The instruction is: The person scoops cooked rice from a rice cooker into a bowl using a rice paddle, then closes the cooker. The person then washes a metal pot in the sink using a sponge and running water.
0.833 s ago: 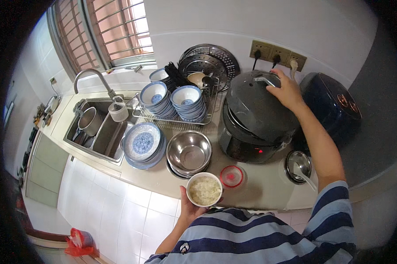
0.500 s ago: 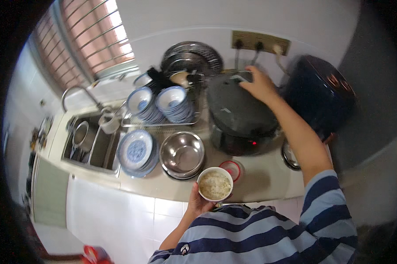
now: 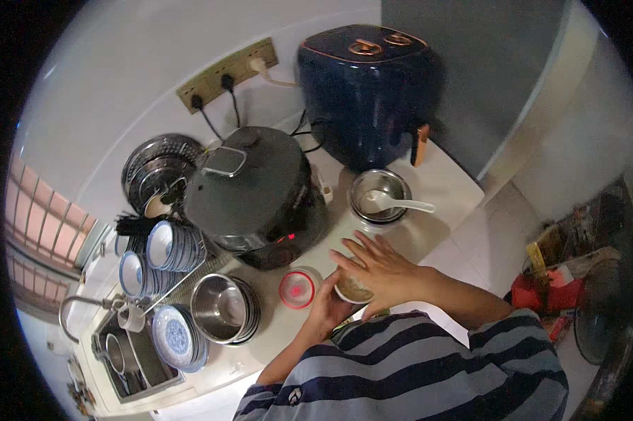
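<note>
My left hand (image 3: pixel 325 307) is closed round the side of a small bowl of rice (image 3: pixel 354 290), close in front of my striped shirt. Over the bowl, my right hand (image 3: pixel 388 272) reaches with its fingers spread, hiding much of the rim; whether it touches the bowl I cannot tell. Just left of the bowl, a round clear container with a red rim (image 3: pixel 297 289) sits on the counter. Beyond my right hand, a white spoon (image 3: pixel 401 203) rests across a steel bowl (image 3: pixel 380 188). The black rice cooker (image 3: pixel 257 193) has its lid down and a red light lit.
A dark blue air fryer (image 3: pixel 369 98) stands at the back right of the counter. To the left are nested steel basins (image 3: pixel 218 309), stacked plates (image 3: pixel 176 337), racked bowls (image 3: pixel 163 245) and a sink (image 3: pixel 137 358). Cables run from a wall socket strip (image 3: pixel 229 74) behind the cooker.
My right hand has left the rice cooker's lid handle and come down over the rice bowl. The view has turned right, bringing in the air fryer and spoon.
</note>
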{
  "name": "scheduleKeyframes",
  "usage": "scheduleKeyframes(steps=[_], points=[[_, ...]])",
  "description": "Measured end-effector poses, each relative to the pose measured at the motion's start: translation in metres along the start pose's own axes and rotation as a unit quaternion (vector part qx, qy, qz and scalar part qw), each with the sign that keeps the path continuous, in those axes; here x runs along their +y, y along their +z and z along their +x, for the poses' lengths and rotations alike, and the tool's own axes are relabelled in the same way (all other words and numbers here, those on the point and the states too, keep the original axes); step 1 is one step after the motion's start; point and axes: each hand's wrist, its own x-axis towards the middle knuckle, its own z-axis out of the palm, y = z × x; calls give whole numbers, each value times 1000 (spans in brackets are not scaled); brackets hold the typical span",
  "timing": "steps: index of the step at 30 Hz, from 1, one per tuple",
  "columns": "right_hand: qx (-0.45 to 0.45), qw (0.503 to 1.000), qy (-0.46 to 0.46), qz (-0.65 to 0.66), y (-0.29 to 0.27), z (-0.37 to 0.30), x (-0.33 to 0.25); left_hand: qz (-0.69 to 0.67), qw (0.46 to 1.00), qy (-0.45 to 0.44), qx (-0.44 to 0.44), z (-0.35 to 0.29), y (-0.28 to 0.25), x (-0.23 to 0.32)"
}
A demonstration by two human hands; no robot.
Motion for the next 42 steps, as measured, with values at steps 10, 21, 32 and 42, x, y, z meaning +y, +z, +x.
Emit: scheduleKeyframes(steps=[10,21,32,42], points=[[4,958,261,122,38,-94,75,132,985,-105,-46,79,29,-41],[99,892,437,63,38,-99,239,308,947,93,2,13,41,27],[65,943,323,46,-17,-60,192,891,135,422,97,-65,141,255],[134,928,339,80,20,-31,161,971,6,234,41,5,128,297]])
